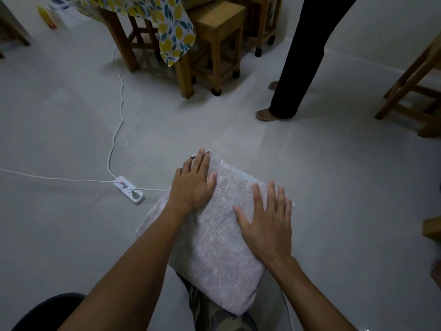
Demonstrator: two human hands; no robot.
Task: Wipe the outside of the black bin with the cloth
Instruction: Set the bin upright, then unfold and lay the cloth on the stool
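Two bare hands lie flat on a folded pale cloth (214, 237) in the head view. The cloth is thick, squared off and fuzzy, and it rests on the person's lap, over a patterned trouser leg (214, 316) that shows under its near edge. The left hand (193, 185) presses on the far left part of the cloth, fingers straight and spread, the tips reaching the far corner; nothing is gripped. The right hand (267, 223) sits palm down on the right side, fingers splayed and loose, likewise grasping nothing.

At the lower left corner a dark rounded shape (47, 311) shows beside the left forearm; whether it is the black bin cannot be told.

On the grey floor (71, 127) to the left of the cloth lies a white power strip (129, 190) with plugs in it, and a white cable (117, 108) runs from it toward the table. Farther off stands a wooden table with a lemon-print tablecloth (171, 27), wooden stools (214, 44) tucked beneath it. A second person in black trousers (300, 63) stands barefoot to the right of the stools.
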